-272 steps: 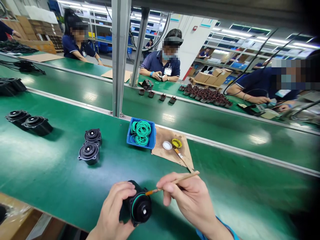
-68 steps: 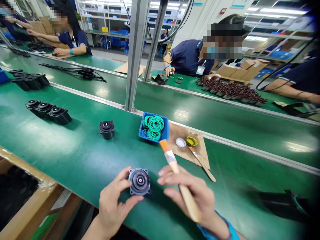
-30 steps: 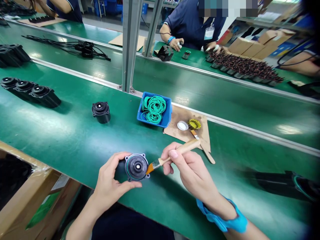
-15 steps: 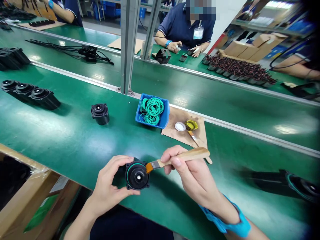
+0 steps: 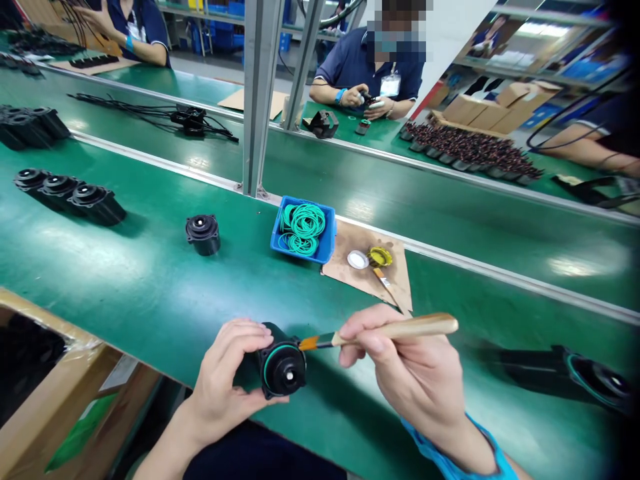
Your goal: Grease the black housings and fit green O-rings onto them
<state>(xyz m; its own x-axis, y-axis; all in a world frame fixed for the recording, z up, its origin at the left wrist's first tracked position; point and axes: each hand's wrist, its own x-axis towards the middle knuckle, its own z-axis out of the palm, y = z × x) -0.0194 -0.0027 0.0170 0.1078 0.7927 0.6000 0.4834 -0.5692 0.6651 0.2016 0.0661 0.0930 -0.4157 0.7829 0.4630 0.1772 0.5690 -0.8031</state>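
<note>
Single Head-Worn View, Facing Forward and Down

The camera sits on the wearer's head and faces forward and downward across the green tabletop [image 5: 150,287]. Nearest the lens, low in the frame, are the left hand [image 5: 223,373] and right hand [image 5: 417,377], seen from above, with both forearms entering at the bottom edge. The view is tilted sideways, so that the pale rail [image 5: 165,165] slopes downward from left to right. Farther off, a metal post [image 5: 259,100] runs out through the top edge; beyond it, a seated co-worker [image 5: 345,70] faces the lens. The extreme right margin is dark.
</note>
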